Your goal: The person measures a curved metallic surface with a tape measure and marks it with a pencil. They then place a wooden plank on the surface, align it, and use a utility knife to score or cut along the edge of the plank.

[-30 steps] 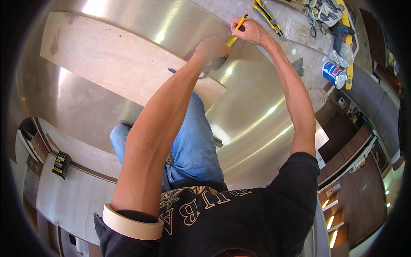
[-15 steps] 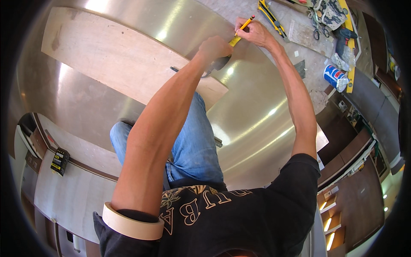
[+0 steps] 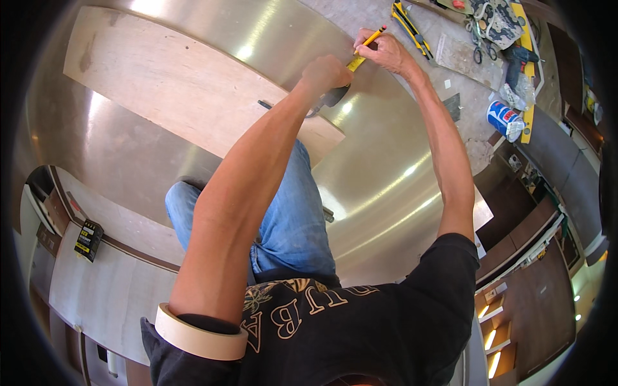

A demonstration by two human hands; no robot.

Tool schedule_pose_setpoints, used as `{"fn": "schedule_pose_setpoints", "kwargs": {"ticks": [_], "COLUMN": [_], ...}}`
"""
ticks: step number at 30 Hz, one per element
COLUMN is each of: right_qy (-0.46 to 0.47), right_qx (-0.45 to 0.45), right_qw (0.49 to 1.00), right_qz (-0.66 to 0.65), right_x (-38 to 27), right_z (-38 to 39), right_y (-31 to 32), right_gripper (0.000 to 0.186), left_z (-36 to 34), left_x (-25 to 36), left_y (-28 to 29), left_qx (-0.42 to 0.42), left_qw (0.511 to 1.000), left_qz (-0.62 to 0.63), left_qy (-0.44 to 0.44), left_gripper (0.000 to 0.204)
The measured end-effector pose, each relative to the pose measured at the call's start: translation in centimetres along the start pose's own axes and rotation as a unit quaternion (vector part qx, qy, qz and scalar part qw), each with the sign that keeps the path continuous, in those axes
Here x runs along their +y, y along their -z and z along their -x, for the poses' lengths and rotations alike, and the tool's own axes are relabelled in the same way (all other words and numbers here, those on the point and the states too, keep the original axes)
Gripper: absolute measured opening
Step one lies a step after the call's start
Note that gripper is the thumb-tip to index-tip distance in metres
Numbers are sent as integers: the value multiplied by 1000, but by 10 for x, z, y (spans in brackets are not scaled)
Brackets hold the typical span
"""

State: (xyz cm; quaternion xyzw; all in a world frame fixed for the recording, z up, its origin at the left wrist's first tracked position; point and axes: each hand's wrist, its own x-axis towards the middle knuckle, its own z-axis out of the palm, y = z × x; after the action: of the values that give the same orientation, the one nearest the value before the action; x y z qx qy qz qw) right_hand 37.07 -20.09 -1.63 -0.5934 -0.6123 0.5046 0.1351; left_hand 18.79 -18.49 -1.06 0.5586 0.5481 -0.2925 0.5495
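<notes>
Two hands work close together at the far edge of a broad steel sheet, just beyond the right end of a pale plywood board that lies flat on it. The right hand is closed around a yellow pencil, its tip tilted up and to the right, away from the metal. Below the pencil a yellow strip, perhaps a tape measure, shows between the two hands; what it is cannot be told for sure. The left hand is curled into a loose fist just left of the right one, pressed down near a dark tool on the sheet; whether the fist grips that tool is hidden by the knuckles. A roll of cream tape sits like a bracelet high on the left arm, near the shoulder. A knee in blue jeans rests on the sheet, near the board. Further right, past the sheet, a yellow-and-black tool lies on the concrete floor. To the far right stand a blue-and-white can, scissors and a long yellow level. At the near left a small black-and-yellow box lies on a lighter panel.
</notes>
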Motion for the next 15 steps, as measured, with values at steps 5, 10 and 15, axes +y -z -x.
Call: {"fn": "schedule_pose_setpoints", "kwargs": {"ticks": [5, 10, 15], "right_qy": [-12, 25, -35], "right_qx": [-11, 21, -24], "right_qw": [1000, 999, 999], "right_qz": [8, -26, -5], "right_x": [5, 2, 5], "right_z": [1, 2, 0], "right_y": [2, -2, 2], "right_gripper": [26, 25, 21], "left_z": [2, -1, -5], "left_x": [1, -1, -3], "left_y": [1, -1, -2], "left_qx": [-2, 8, 12], "left_qw": [1000, 1000, 1000], "left_qz": [-3, -7, -13], "left_qy": [-1, -3, -13], "left_gripper": [36, 36, 37]}}
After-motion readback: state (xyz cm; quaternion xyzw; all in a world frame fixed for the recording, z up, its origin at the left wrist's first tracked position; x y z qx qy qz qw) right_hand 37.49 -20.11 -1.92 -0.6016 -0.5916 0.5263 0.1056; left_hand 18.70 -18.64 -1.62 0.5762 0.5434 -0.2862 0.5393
